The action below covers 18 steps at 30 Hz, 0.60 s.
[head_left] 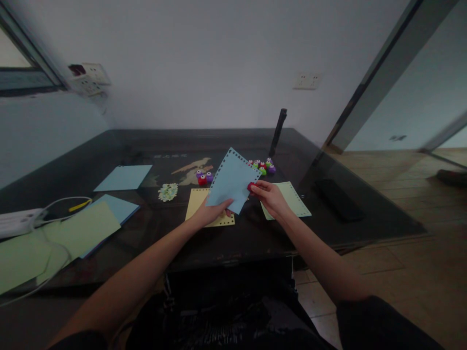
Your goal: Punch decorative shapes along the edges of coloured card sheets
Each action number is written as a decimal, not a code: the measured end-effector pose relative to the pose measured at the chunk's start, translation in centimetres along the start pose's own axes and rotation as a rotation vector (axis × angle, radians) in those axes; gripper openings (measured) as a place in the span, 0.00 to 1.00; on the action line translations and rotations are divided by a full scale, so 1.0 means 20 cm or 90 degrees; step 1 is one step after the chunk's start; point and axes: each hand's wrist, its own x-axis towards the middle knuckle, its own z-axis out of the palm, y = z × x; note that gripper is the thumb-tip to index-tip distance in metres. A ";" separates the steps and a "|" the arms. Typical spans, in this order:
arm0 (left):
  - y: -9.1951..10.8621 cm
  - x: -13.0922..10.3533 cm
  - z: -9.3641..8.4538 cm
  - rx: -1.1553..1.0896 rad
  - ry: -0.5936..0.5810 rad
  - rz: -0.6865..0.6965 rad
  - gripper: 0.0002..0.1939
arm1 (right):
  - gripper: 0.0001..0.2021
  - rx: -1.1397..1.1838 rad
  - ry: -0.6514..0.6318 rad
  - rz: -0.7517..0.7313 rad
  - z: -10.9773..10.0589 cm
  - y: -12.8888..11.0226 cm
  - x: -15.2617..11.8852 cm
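Observation:
My left hand [213,211] holds a light blue sheet of paper [232,181] up above the dark table [233,146]; small holes run along the sheet's upper edges. My right hand [269,195] grips a small red punch [251,186] clamped on the sheet's right edge. Under the blue sheet lies a yellow sheet [199,205] with punched edges. A pale green punched sheet [294,198] lies just right of my right hand.
Several small coloured punches sit in two clusters, one red and purple [204,177], one mixed [263,166]. A paper cutout [168,191], blue sheets [124,177], green sheets [78,231], a power strip with cable [18,221], a black object [337,199] and an upright dark stand [278,131] share the table.

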 end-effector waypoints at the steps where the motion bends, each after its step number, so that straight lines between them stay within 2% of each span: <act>1: 0.00 0.00 0.00 0.004 0.001 -0.002 0.14 | 0.12 -0.004 -0.001 -0.001 0.00 0.00 0.00; 9: -0.05 0.01 0.00 0.007 0.002 0.019 0.14 | 0.13 0.008 0.009 0.005 0.00 0.00 0.00; 18: -0.03 0.01 0.00 0.003 -0.024 0.020 0.16 | 0.13 -0.006 -0.001 -0.001 0.00 0.01 0.00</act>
